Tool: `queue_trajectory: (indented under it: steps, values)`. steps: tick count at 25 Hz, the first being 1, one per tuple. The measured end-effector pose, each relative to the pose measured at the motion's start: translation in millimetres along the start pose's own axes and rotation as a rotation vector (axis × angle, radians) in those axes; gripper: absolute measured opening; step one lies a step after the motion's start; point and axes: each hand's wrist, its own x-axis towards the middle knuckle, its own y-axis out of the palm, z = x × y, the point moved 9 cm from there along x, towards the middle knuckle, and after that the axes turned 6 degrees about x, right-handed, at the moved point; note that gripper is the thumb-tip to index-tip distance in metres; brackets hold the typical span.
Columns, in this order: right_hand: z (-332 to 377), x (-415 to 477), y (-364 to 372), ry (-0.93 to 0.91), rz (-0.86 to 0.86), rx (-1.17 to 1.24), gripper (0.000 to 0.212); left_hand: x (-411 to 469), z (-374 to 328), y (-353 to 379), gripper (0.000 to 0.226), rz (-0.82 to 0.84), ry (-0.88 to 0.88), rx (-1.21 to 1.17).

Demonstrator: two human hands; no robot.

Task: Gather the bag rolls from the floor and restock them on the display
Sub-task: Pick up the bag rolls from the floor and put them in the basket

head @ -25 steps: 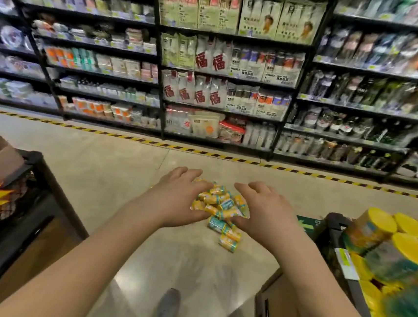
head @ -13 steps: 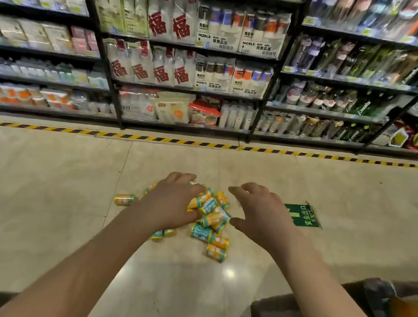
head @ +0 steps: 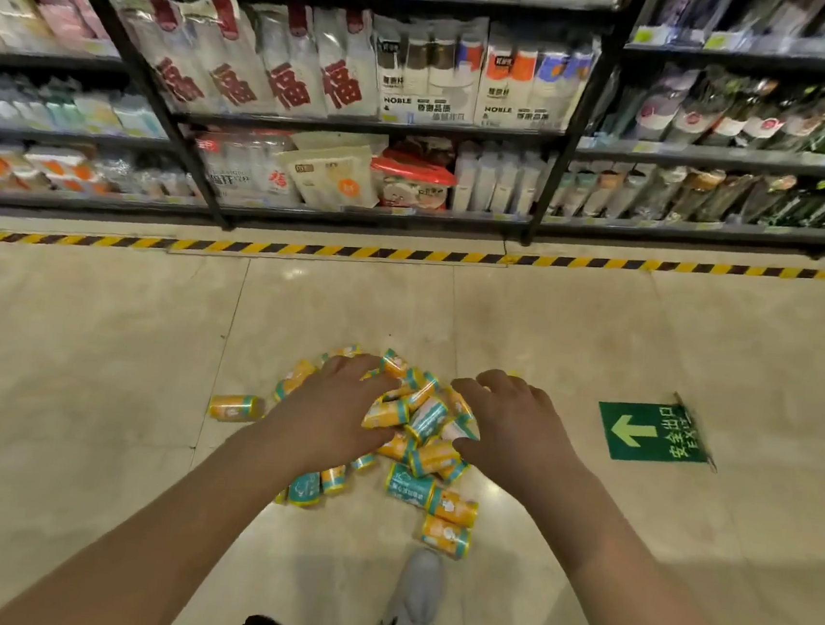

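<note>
Left hand (head: 341, 406): palm down, fingers spread and loosely bent, laid over the left part of the pile. The fingers are not closed round any roll. Whether the palm touches the rolls beneath it cannot be told.

Right hand (head: 511, 420): palm down, fingers spread and bent claw-like, over the right part of the pile. It encloses no roll. The thumb points left toward the pile's middle.

Bag rolls (head: 428, 417): small cylinders wrapped in yellow and teal, heaped loosely on the floor (head: 94, 357) between and under the two hands. Several rolls lie on their sides at the near edge of the heap:
- one teal roll (head: 305, 489) at near left;
- one teal roll (head: 410, 486) at near centre;
- two yellow rolls (head: 450, 522) just beside it, on the near right.

Single roll (head: 234, 407): yellow, on its side, apart from the heap to the left.

Surroundings:
- A grey shoe (head: 416, 595) stands on the floor near the bottom edge, toe toward the heap.
- A green floor sign (head: 650, 433) with a pale arrow lies to the right of the right hand.
- A yellow-and-black striped tape (head: 356, 251) runs left to right across the floor beyond the heap.
- Dark shelves (head: 368, 124) stocked with packaged goods stand behind the tape at the far side.
</note>
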Motion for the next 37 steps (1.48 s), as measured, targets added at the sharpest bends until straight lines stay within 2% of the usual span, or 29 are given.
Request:
queue_trajectory:
  steps: [4,10,15,19,23,25,29,33,37]
  values:
    - [-53.8,82.4,87.8,0.015,0.065,0.055,0.064,95.2,36.5,78.4,0.068,0.056,-0.045,-0.022]
    - [-110.9,175.2,315.2,0.094,0.145,0.132,0.063,215.2,96.6,269.3,0.069,0.152,-0.062,-0.008]
    - [-129.0,238.5,495.4,0.111,0.228,0.048,0.069,276.3,144.6,423.6,0.079,0.225,-0.042,-0.016]
    - [-137.5,279.1,572.8,0.037,0.254,-0.058,0.074,303.9,169.4,485.1,0.080,0.213,-0.026,0.010]
    - [-137.5,295.2,597.2,-0.052,0.315,-0.230,0.069,338.2,177.2,503.9,0.085,0.177,-0.035,-0.003]
    - [-139.7,294.9,588.1,-0.066,0.327,-0.198,0.075,358.0,174.1,496.1,0.085,0.154,-0.069,0.005]
    - [-163.4,289.8,531.7,0.104,0.062,0.198,0.078,399.6,170.2,488.9,0.077,0.155,-0.178,0.122]
    - [-197.0,276.6,497.6,0.270,-0.161,0.601,0.069,423.4,168.0,534.9,0.096,0.191,-0.211,0.177]
    - [-208.9,267.1,490.3,0.267,-0.256,0.828,0.066,411.4,184.2,529.3,0.087,0.008,-0.201,0.117]
